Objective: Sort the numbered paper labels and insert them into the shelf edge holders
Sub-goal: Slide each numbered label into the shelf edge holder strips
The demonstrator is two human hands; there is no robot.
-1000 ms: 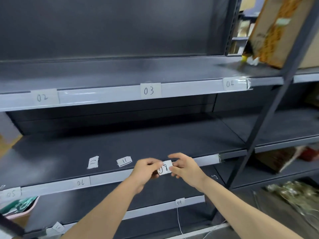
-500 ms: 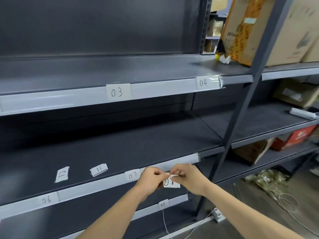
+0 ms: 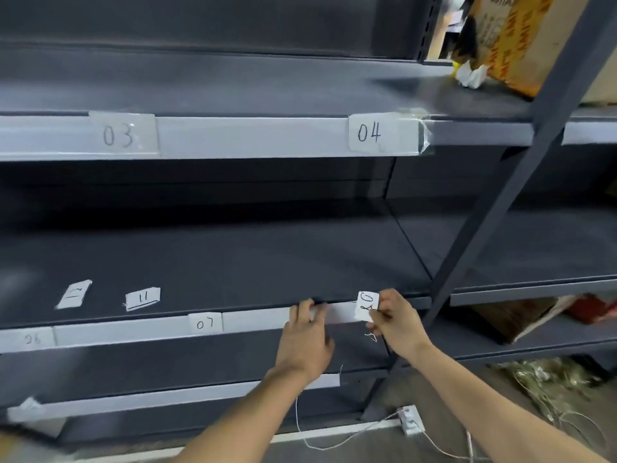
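Pinching rectangular paper label [image 3: 368, 304] in right hand [image 3: 397, 324] fingers, left hand [image 3: 305, 342] fingers pressing glossy holder strip [image 3: 253, 320]

I've one view only: head-worn wide-angle, facing the dark shelving [image 3: 233, 255] forward, tilted down, close up; middle shelf edge holder [image 3: 260, 320] sits low centre, floor [image 3: 467, 389] shows bottom right.

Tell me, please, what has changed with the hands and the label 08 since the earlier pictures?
The left hand let go of the 08 label and now touches the top edge of the holder strip. The right hand alone pinches the label, turned on its side and raised to the strip's right end. The 11 label on the shelf and the 07 label in the strip stayed put.
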